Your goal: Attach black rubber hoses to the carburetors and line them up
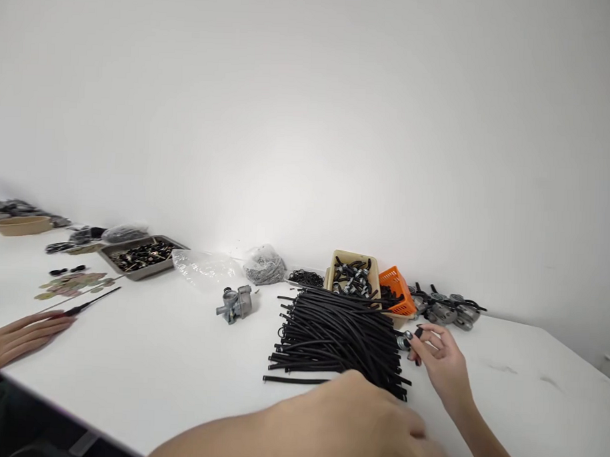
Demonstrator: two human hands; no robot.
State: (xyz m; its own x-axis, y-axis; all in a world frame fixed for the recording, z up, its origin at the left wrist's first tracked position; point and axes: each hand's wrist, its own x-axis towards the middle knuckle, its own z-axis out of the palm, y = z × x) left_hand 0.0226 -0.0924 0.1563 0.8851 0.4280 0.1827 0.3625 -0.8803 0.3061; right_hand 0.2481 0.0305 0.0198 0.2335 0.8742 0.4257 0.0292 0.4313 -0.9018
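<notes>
My right hand (439, 356) pinches a small metal fitting (405, 340) with a short black piece beside it, at the right edge of a large pile of black rubber tubes (338, 339). My left hand (358, 417) is blurred, close to the camera, and lies at the pile's near edge. Its fingers are hard to make out. Left of the pile stands a grey metal carburetor body (236, 303). A co-worker's hand (21, 338) rests flat on the white table (505, 355) at the far left.
Along the wall stand a tan tray of fittings (352, 258), an orange basket (397, 290), grey metal parts (447, 310), a bag of small parts (264, 266), and a metal tray (142, 257). A black-handled tool (92, 301) lies near the co-worker's hand.
</notes>
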